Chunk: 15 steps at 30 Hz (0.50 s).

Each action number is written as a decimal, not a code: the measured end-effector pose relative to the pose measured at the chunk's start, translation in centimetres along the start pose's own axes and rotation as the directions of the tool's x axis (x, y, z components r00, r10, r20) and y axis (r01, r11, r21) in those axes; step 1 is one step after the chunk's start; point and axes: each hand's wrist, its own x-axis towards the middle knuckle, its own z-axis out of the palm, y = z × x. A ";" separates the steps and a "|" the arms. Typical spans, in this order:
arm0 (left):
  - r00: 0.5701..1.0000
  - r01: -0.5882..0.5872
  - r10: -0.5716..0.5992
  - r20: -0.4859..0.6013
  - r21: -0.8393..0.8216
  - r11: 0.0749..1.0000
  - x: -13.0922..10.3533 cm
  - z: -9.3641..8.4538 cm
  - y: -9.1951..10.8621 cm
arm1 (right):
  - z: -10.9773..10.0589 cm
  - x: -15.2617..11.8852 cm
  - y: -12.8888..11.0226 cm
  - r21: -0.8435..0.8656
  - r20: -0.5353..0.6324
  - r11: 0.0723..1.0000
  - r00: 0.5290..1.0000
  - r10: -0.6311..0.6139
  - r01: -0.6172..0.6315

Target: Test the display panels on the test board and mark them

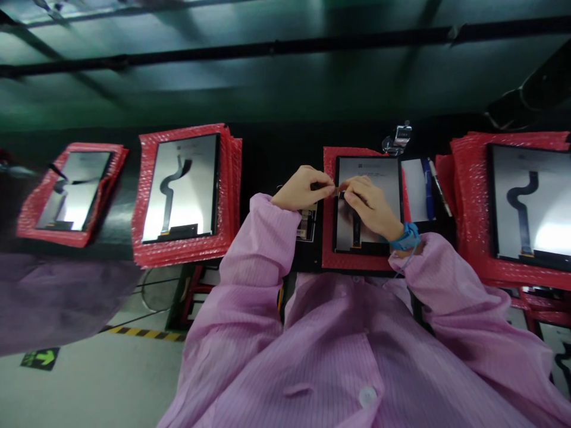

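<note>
An LCD panel (pixel 388 172) lies back side up on a red bubble-wrap sheet (pixel 330 255) in front of me. From its lower edge a dark flex cable (pixel 356 229) rises towards my hands. My right hand (pixel 375 205), with a blue wrist strap (pixel 405 237), is over the panel, its thumb and fingers pinched on the cable's upper end. Just left of it, my left hand (pixel 303 189) is closed in a pinch at the panel's left edge, fingertips close to the right hand's. What the left fingertips hold is too small to make out.
Stacks of red bubble wrap with panels on top stand left (pixel 190 184) and right (pixel 530 196); another wrapped panel (pixel 74 190) is farther left. A blue pen (pixel 429 190), a white marker (pixel 439 187) and a metal clip-like object (pixel 398 140) lie nearby. A co-worker's sleeve (pixel 62 297) shows at left.
</note>
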 end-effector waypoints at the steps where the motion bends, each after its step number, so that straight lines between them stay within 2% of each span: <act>1: 1.000 -0.015 0.014 0.020 0.032 0.999 0.0 0.1 0.0 | 0.1 0.0 0.1 -0.026 -0.009 1.000 1.000 -0.009 0.009; 6: 0.996 -0.037 0.027 0.081 0.127 0.991 0.0 0.2 -0.2 | 0.6 0.1 0.7 -0.117 0.010 0.993 0.999 -0.030 0.031; 15: 0.996 -0.029 0.022 0.089 0.081 0.996 0.1 0.1 -0.1 | 0.7 -0.1 0.7 -0.155 0.016 0.988 1.000 0.004 -0.002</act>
